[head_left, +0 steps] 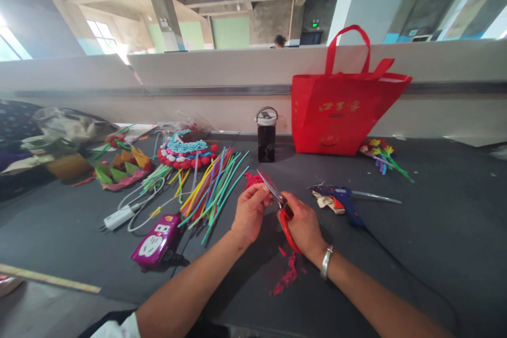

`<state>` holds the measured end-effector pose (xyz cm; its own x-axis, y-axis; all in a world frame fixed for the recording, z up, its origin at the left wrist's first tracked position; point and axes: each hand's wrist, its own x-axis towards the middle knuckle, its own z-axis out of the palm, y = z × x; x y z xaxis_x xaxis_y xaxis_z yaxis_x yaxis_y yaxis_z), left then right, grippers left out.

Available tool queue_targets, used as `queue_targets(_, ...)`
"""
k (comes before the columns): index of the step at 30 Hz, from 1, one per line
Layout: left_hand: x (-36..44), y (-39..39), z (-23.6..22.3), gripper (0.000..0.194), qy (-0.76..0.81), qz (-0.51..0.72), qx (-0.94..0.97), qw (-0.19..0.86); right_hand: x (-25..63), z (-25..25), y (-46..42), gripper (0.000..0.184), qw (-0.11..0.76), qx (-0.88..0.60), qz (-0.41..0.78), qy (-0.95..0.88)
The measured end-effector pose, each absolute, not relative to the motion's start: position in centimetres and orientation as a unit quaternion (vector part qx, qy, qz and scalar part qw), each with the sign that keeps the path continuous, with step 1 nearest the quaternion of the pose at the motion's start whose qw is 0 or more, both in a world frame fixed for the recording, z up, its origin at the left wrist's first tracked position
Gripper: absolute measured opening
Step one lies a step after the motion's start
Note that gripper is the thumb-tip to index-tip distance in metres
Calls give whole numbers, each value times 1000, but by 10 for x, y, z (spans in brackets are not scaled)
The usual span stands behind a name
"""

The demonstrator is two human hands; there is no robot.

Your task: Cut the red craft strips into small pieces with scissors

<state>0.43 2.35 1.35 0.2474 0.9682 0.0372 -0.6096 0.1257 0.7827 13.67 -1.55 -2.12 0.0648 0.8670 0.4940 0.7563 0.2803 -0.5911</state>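
Note:
My right hand (304,224) is wrapped round the red handles of a pair of scissors (288,232). Their metal blades point up and to the left, towards the fingertips of my left hand (249,214). Thumb and fingers of that left hand are pinched together beside the blades; what they hold, if anything, is too small to make out. Just beyond the left fingers lies a small heap of red, fuzzy-looking pieces (252,179). More red scraps (288,277) are scattered on the dark table (245,285) below my hands.
Left of my hands lie many-coloured pipe cleaners (216,190), a purple power socket (156,240), a white charger (119,217) and pompom crafts (186,150). Behind stand a dark bottle (266,142) and a red bag (336,116). A corded blue glue gun (348,203) lies right.

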Motion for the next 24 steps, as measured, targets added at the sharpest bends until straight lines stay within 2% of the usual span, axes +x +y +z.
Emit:
queue_targets(9,3,26,13,18,263,553,361,703,141,-18,-14,28,454,-609,69,-646)
queue_targets(15,2,28,12,19,245,557,357,709,141,-16,-15,35,417,-622,13,-663)
queue_targets(24,3,25,11,22,247,550,371,707,138,-19,-15,40,374,-628,33,-682)
